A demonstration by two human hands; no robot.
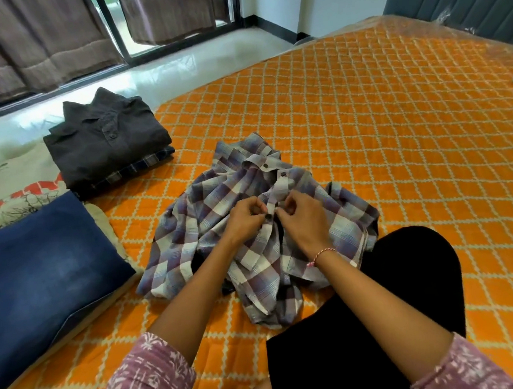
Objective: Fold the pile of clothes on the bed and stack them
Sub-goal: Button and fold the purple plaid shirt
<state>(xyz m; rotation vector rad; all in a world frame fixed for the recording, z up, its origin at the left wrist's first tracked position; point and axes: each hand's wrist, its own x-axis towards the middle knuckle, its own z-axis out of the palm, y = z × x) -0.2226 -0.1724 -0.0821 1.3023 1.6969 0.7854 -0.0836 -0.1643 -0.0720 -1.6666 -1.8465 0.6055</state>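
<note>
From the head view, one checked shirt point(251, 225) lay crumpled on the orange bed point(381, 123) – the left hand point(245, 218) and right hand point(304, 218) each pinched its button strip. Two folded shirts point(107, 141) were stacked at left, one folded pair of jeans point(40, 272) nearer.

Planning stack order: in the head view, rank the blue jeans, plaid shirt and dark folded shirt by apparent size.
1. Plaid shirt, spread out.
2. Blue jeans, close behind; cut off by the frame, so unsure.
3. Dark folded shirt, smallest, though farthest away.
</note>
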